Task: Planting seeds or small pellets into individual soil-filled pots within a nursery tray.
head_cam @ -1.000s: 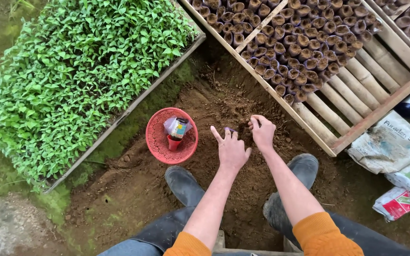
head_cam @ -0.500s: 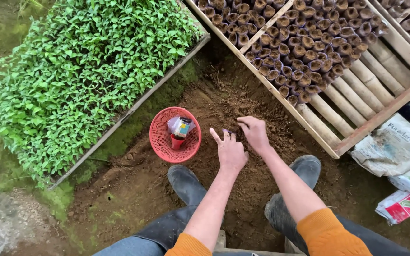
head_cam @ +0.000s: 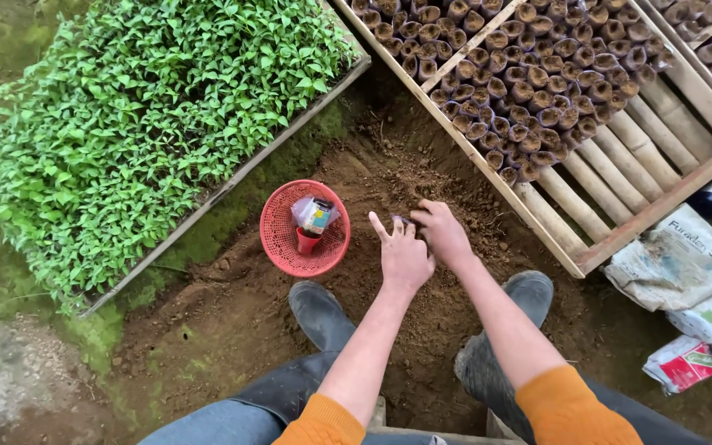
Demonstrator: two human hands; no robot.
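My left hand (head_cam: 401, 257) and my right hand (head_cam: 445, 236) meet over a patch of loose brown soil (head_cam: 422, 177). The left hand's fingers are stretched out and apart, with the thumb pointing left. Curled fingers of the right hand close on a small dark rolled pot (head_cam: 405, 221), which the left fingertips touch. Just to the left on the ground stands a red plastic basket (head_cam: 278, 235).
The basket holds a small bottle (head_cam: 317, 216), a clear packet and a red cup. A wooden-edged bed of green seedlings (head_cam: 142, 124) fills the left. A wooden frame (head_cam: 471, 156) with several rolled soil pots (head_cam: 537, 74) lies ahead. Sacks (head_cam: 677, 255) lie right. My boots (head_cam: 323, 313) rest below.
Both hands have drawn together over the soil. The right hand moved left and down toward the left hand and closed on the small dark pot.
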